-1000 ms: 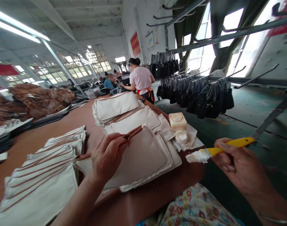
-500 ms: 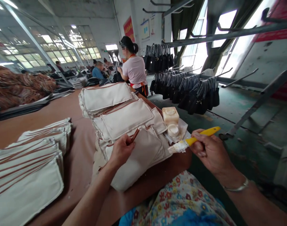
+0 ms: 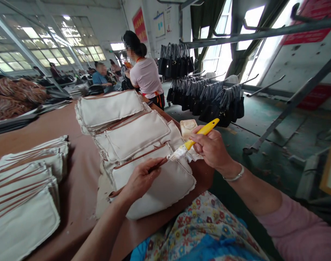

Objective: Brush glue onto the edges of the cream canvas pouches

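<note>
In my right hand (image 3: 209, 145) is a yellow-handled brush (image 3: 202, 133), its bristles coated with white paste. The bristles meet the tip of a thin brown strip (image 3: 160, 163) pinched in my left hand (image 3: 143, 178). Both lie over a cream fabric piece (image 3: 157, 192) with a brown edge, nearest to me on a stack. Behind it are more cream pieces (image 3: 138, 135) in overlapping piles. A pale block-shaped container (image 3: 187, 127) is partly hidden behind my right hand.
Another fan of cream pieces (image 3: 24, 214) lies at the left on the brown table (image 3: 81, 181). A person in a pink shirt (image 3: 147, 78) stands beyond. Black bags (image 3: 209, 98) hang from a metal rack at the right.
The brush has moved left and its bristles now touch the strip. My left hand has turned so the strip points to the right. The view has shifted slightly.
</note>
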The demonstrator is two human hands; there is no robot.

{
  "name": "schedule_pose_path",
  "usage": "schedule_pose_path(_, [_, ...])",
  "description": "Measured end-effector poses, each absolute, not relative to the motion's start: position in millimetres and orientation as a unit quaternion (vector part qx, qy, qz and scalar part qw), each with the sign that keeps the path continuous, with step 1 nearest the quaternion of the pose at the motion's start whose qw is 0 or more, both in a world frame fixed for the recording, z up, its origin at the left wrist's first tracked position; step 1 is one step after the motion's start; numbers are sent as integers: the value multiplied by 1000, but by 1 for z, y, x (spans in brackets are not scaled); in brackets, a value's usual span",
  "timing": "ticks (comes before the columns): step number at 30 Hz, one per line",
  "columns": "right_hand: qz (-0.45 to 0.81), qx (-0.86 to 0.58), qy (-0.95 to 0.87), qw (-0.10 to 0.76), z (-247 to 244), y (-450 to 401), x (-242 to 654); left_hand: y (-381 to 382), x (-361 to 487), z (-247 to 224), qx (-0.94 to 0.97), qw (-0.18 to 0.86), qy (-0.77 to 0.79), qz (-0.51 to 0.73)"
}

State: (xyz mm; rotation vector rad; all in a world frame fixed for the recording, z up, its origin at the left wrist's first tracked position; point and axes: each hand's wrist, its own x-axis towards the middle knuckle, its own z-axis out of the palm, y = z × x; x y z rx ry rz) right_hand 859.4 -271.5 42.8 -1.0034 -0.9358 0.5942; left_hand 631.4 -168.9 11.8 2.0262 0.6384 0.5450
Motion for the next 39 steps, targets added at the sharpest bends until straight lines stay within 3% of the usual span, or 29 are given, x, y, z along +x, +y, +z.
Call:
schedule_pose_path(7, [114, -533, -503, 671, 36, -272, 867, -180, 632, 19, 863, 399, 234, 202])
schedule_pose_path(15, [55, -539, -580, 609, 41, -287, 860, -192, 634, 6, 873, 372, 225, 219])
schedule_pose_path(20, [-3, -538, -572, 619, 44, -302, 850, -200, 635, 3, 884, 322, 233, 247])
schedule_pose_path(26, [2, -500, -664, 555, 38, -325, 843, -205, 632, 2, 898, 260, 231, 269])
schedule_pose_path(31, [-8, -546, -566, 618, 50, -337, 861, -208, 621, 5, 947, 57, 147, 281])
schedule_pose_path(35, [86, -521, -514, 676, 54, -326, 861, -212, 617, 11, 952, -87, 56, 287])
schedule_pose_path(39, [231, -489, -536, 649, 54, -320, 853, -216, 617, 17, 950, -139, 20, 278])
